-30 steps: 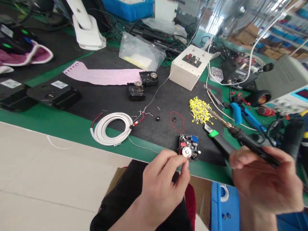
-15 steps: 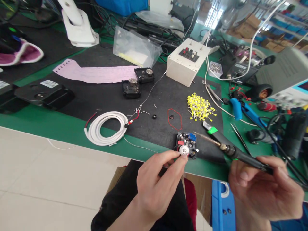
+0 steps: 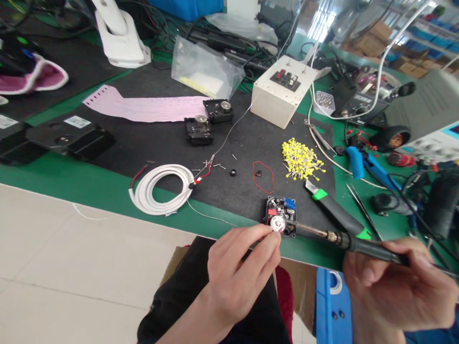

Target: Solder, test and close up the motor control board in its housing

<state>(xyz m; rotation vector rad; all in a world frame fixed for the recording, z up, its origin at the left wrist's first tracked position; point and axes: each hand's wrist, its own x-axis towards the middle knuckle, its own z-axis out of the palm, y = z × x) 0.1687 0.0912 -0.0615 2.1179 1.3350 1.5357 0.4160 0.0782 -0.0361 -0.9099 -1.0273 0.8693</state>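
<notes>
A small black module (image 3: pixel 280 216) with a white round disc, a blue part and red parts lies at the near edge of the black mat (image 3: pixel 172 138). My left hand (image 3: pixel 238 274) pinches thumb and forefinger at the module's near left corner, beside the disc; what it pinches is too small to name. My right hand (image 3: pixel 398 286) is closed round the black handle of a soldering iron (image 3: pixel 344 239). The iron's metal tip rests against the module's right side.
Yellow components (image 3: pixel 300 160) are heaped behind the module. A white cable coil (image 3: pixel 161 190), two black modules (image 3: pixel 208 119), a white switch box (image 3: pixel 283 91), a green-tipped tool (image 3: pixel 333 210), tweezers (image 3: pixel 360 205), blue pliers (image 3: pixel 366 165) and a soldering station (image 3: pixel 358 102) lie around. A blue bin (image 3: pixel 332 306) sits below the edge.
My right hand has swung the soldering iron down and left, from above the yellow heap to the module's right side. My left hand stays pinched at the module.
</notes>
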